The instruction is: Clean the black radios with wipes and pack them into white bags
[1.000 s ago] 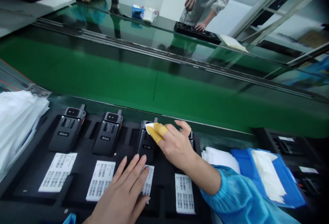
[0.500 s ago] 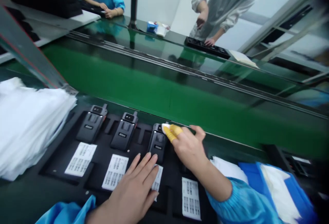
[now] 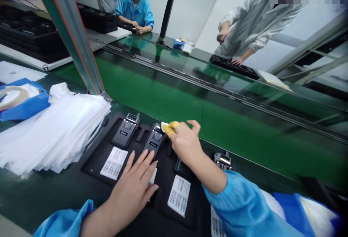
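Several black two-way radios lie in a black foam tray (image 3: pixel 89 168), a white barcode sheet below each. My right hand (image 3: pixel 187 144), with yellow covers on its fingers, pinches a small white wiping pad (image 3: pixel 164 127). The pad touches the top end of the second radio from the left (image 3: pixel 153 143). Stretched flat, my left hand (image 3: pixel 133 179) rests its fingertips on the lower end of that radio and partly covers its barcode sheet. To the left lies another radio (image 3: pixel 125 131). My right hand and forearm partly hide a third radio (image 3: pixel 182 168); a fourth radio (image 3: pixel 223 160) is at the right.
White bags (image 3: pixel 62 131) are piled left of the tray, near a blue box (image 3: pixel 27 102) holding a tape roll. A metal post (image 3: pixel 78 41) rises behind them. Beyond runs a green conveyor belt (image 3: pixel 163 95). Two people work across it; blue and white packs (image 3: pixel 293 208) lie right.
Both hands have moved left, from the third radio to the second, the pad still pinched in my right hand. The view has turned left, showing the blue box.
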A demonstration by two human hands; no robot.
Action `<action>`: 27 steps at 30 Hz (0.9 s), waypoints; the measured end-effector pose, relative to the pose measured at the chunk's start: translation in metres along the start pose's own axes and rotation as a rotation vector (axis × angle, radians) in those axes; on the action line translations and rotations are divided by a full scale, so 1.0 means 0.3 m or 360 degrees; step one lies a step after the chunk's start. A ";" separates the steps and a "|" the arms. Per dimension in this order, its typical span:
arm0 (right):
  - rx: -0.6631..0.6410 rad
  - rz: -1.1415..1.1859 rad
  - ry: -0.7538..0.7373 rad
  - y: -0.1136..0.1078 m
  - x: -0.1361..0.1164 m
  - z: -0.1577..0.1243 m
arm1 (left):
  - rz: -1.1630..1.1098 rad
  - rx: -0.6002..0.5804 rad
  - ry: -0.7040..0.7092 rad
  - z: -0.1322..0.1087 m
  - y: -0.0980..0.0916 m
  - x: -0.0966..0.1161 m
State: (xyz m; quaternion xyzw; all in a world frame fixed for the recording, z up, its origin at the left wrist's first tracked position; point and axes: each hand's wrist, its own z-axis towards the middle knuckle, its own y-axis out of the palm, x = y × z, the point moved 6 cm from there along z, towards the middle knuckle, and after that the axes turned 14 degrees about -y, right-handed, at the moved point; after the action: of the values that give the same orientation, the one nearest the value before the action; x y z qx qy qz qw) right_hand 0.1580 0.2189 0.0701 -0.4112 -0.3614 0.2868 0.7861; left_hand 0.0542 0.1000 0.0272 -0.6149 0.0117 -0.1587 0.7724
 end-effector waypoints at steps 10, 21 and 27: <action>-0.0015 -0.0023 -0.0269 0.044 0.004 -0.022 | 0.0105 -0.0008 0.0033 0.003 0.050 -0.014; 0.0112 0.0089 -0.0394 0.026 0.026 -0.046 | 0.0066 0.0039 0.0087 0.015 0.045 -0.024; 0.0103 -0.0133 -0.0236 0.038 0.086 -0.016 | 0.0051 0.0068 0.0110 0.018 0.032 -0.022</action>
State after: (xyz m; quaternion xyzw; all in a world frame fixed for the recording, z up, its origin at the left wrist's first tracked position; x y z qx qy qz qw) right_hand 0.1748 0.2416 0.0671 -0.3479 -0.4259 0.2950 0.7813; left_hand 0.0514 0.1087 0.0183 -0.5922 0.0448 -0.1678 0.7869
